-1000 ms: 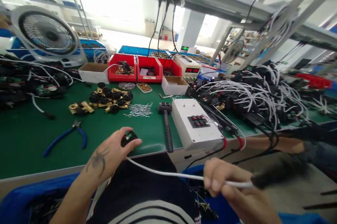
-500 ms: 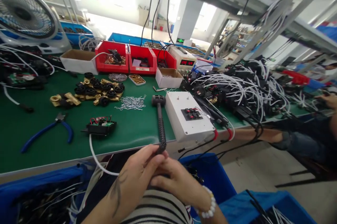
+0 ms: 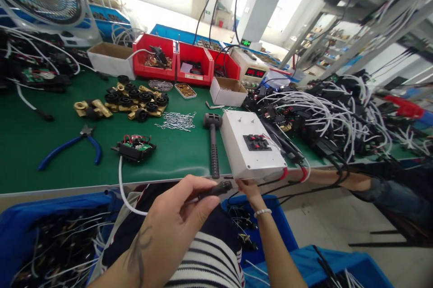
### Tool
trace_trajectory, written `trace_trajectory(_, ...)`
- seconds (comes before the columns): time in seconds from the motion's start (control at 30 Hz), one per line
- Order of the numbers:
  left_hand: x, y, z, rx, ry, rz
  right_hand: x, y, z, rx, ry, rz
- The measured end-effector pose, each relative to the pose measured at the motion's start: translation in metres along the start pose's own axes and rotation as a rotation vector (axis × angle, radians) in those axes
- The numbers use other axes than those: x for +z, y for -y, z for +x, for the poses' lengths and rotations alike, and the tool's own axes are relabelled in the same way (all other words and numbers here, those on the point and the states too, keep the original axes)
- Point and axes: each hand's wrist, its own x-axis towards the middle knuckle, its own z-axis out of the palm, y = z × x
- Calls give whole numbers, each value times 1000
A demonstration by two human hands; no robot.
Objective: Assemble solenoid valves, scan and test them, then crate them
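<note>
My left hand (image 3: 176, 216) is closed around a black cable connector (image 3: 218, 189), its end pointing right. A white cable (image 3: 123, 193) runs from behind that hand up to a black housing with an exposed circuit board (image 3: 137, 147) on the green table. My right hand (image 3: 249, 190) reaches under the front edge of the white switch box (image 3: 252, 144), fingers pinched together. What they hold there is too small and partly hidden. A black hammer (image 3: 214, 146) lies left of the box, its handle toward me.
Blue-handled pliers (image 3: 86, 132), brass fittings (image 3: 135, 101) and thin wire clips (image 3: 177, 121) lie on the table. Red bins (image 3: 194, 65) stand behind. White-cabled parts (image 3: 311, 107) pile up at right, near another person's arm (image 3: 348, 180). Blue crates (image 3: 20, 216) sit below.
My hands were together by the hammer handle's end; now they are apart. My right hand has moved right to the box's front edge. The connector now shows in my left hand. The view has shifted.
</note>
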Motion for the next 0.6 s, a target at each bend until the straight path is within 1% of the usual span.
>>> trace_trajectory(0.07, -1, 0, -2, 28, -34, -1, 23, -1, -6, -7, 86, 26)
trace_trajectory(0.13, -2, 1, -3, 54, -60, 12, 39, 0, -17, -25, 148, 59)
trace_trajectory(0.17, -1, 3, -4, 78, -75, 28, 44, 2, -24, -45, 163, 83)
trace_trajectory(0.23, -1, 5, -5, 138, -113, 75, 47, 8, -40, -102, 164, 145)
trace_trajectory(0.33, -1, 8, -5, 201, -148, 120, 38, 26, -69, -218, 146, 249)
trace_trajectory(0.5, -5, 5, -3, 93, -90, 150, 8, 72, -124, -407, 108, 406)
trace_trajectory(0.6, -7, 3, -2, 85, -65, 228, -4, 103, -145, -566, 50, 608)
